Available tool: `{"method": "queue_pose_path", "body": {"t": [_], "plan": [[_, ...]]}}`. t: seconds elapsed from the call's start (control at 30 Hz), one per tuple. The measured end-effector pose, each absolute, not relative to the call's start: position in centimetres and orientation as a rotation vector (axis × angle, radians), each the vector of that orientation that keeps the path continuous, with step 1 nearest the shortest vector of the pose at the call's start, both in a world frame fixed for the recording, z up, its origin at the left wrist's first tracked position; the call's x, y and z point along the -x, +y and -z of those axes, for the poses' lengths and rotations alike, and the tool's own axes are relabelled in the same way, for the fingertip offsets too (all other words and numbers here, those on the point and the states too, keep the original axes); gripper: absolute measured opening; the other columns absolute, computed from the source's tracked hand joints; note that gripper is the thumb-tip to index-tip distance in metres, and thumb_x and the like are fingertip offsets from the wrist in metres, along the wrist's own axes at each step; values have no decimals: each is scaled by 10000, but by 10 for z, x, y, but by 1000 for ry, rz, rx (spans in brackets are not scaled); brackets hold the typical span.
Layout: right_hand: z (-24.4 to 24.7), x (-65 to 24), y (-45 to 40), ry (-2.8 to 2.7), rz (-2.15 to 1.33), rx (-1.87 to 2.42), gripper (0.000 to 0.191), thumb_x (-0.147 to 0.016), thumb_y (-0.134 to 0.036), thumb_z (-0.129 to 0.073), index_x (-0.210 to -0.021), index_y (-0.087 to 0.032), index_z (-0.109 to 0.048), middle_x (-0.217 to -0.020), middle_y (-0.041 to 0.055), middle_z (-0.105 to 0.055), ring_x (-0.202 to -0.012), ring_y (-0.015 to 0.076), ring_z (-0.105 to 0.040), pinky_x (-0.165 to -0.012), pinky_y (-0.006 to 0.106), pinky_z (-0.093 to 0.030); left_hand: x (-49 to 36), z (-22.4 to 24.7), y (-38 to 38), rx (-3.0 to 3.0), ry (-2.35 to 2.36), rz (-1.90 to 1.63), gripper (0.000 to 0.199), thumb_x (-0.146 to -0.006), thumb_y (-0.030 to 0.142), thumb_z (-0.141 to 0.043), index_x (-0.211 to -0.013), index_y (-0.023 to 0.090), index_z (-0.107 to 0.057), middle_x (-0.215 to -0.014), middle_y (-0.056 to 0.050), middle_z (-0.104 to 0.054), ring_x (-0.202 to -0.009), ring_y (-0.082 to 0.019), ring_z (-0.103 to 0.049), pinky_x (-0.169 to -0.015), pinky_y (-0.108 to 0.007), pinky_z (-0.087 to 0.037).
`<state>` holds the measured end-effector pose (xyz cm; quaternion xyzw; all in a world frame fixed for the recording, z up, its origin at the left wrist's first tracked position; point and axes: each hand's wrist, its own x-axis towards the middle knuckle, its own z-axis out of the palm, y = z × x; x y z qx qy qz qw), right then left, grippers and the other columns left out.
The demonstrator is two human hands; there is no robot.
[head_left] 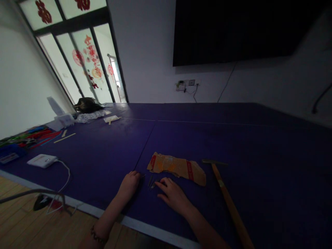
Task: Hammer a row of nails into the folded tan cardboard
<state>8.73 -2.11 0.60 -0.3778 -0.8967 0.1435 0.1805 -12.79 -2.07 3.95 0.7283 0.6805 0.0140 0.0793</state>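
Near the front of the purple table, a small cluster of thin metal nails [150, 182] lies between my two hands. My left hand [129, 185] rests on the tabletop with its fingers curled closed, and what looks like a nail [143, 176] pokes out at its fingertips. Just right of the cluster is my right hand [172, 195], its thumb and fingers apart and its fingertips at the nails. Beyond the hands lies a torn piece of brown cardboard [176, 166] with red tape bands. A hammer [225, 193] with a wooden handle lies to the right.
The purple table [259, 148] stretches to the wall. At its left are a white power bank [43, 160] with a cable, a blue box [11, 154], coloured strips [46, 136], wooden sticks [64, 137] and a dark bag [87, 104]. A black screen [233, 31] hangs above.
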Motion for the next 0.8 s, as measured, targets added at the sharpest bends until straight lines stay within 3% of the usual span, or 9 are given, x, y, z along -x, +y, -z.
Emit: {"method": "queue_pose_path", "body": {"t": [0.27, 0.5, 0.8], "plan": [[-9, -87, -22, -2520, -417, 1069, 346, -809, -233, -595, -1155, -224, -584, -1055, 67, -591, -966, 224, -555, -843, 363, -487, 106, -33, -26, -1989, 2018, -142, 172, -755, 65, -493, -793, 140, -644, -796, -64, -684, -738, -160, -627, -624, -212, -382], [-10, -87, -22, -2513, -410, 1071, 342, -804, -236, -601, -1146, -234, -592, -1115, 75, -591, -1008, 242, -519, -877, 393, -469, 91, -31, -30, -1995, 1882, -326, 179, -773, 86, -484, -841, 135, -642, -828, -63, -669, -759, -162, -619, -672, -225, -410], [-4, -89, -20, -2517, -397, 1078, 373, -787, -251, -622, -1158, -246, -580, -1210, 84, -571, -1111, 284, -455, -928, 465, -424, 82, -29, -25, -2027, 1746, -502, 239, -819, 122, -453, -977, 118, -633, -1007, -113, -625, -916, -182, -602, -819, -257, -445]]}}
